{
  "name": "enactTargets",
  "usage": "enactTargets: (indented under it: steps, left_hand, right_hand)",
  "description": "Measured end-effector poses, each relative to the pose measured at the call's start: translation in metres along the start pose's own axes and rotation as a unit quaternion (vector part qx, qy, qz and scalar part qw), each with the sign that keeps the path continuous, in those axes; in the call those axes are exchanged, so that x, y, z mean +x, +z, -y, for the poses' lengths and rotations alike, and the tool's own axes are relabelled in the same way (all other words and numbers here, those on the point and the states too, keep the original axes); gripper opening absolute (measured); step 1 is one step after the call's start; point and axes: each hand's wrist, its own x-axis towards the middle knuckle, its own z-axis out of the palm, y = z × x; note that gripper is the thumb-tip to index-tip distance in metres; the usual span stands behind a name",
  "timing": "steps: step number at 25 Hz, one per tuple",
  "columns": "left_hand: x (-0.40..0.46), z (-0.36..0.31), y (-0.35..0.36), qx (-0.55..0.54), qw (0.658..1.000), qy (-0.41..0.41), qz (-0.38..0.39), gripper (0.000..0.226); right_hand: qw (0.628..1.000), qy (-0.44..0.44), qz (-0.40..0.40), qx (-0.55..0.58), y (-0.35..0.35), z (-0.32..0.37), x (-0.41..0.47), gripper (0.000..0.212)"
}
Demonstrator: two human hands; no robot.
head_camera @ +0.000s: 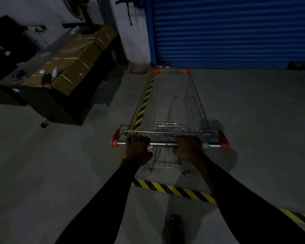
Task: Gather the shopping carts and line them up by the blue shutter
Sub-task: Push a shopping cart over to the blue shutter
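- Head view: a person is standing behind a wire cart [171,106], both arms reaching forward and down to its handle [163,144].
- The left hand [138,149] is gripping the chrome handle near its left end, fingers curling over the bar.
- The right hand [188,147] is gripping the same bar right of centre, fingers wrapping over it too; the two hands are sitting apart, with bare bar showing between them.
- The handle is ending in red caps at both sides, and the cart's far corners are carrying red bumpers as well.
- The cart is pointing away from the person, its nose lying near the foot of the blue shutter [232,30], towards the shutter's left edge.
- The basket is looking empty, though the light is dim and the picture is blurring.
- A strip of yellow-and-black tape [174,190] is running across the grey floor [262,111] beneath the arms, and another stretch is showing along the cart's left side, through the wire.
- A red bar [138,71] is peeking out just left of the cart's nose; what it belongs to I cannot tell.
- To the left, well apart from the cart, cardboard boxes [74,67] are lying on a dark bench [48,104], with small items scattered on top of them.
- A shoe [175,224] is showing at the bottom edge, between the arms.
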Motion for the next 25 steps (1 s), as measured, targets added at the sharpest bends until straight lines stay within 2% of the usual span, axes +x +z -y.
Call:
enactTargets:
  steps: [2,4,5,7,9,13,17,21,25]
  left_hand:
    - [-0.032,-0.016,-0.001,-0.089,0.995,0.011,-0.054,0.075]
    - [-0.058,-0.027,-0.007,-0.233,0.969,0.017,-0.077,0.077]
    - [-0.067,-0.03,-0.012,-0.313,0.946,0.021,-0.085,0.075]
    - [-0.091,-0.033,-0.027,-0.452,0.886,0.016,-0.106,0.069]
    - [-0.11,-0.035,-0.042,-0.538,0.836,-0.008,-0.109,0.064]
    - [-0.159,-0.04,-0.06,-0.605,0.789,-0.028,-0.104,0.056]
    - [-0.236,-0.044,-0.071,-0.658,0.743,-0.032,-0.121,0.054]
    - [-0.32,-0.051,-0.083,-0.662,0.731,-0.074,-0.151,0.067]
    - [-0.412,-0.075,-0.083,-0.639,0.733,-0.112,-0.204,0.046]
  right_hand:
    - [1.0,0.0,-0.014,0.002,-0.002,0.011,-0.018,0.046]
    - [0.998,-0.011,-0.039,0.054,-0.005,0.022,-0.034,0.06]
    - [0.99,-0.006,-0.055,0.129,-0.007,0.027,-0.044,0.062]
    - [0.95,0.022,-0.091,0.297,-0.01,0.038,-0.068,0.053]
    - [0.913,0.046,-0.127,0.385,-0.013,0.051,-0.102,0.045]
    - [0.85,0.061,-0.16,0.498,-0.012,0.065,-0.178,0.05]
    - [0.816,0.051,-0.204,0.538,-0.027,0.063,-0.242,0.048]
    - [0.792,0.017,-0.207,0.575,-0.036,0.059,-0.296,0.043]
    - [0.769,-0.026,-0.167,0.616,-0.033,0.053,-0.356,0.037]
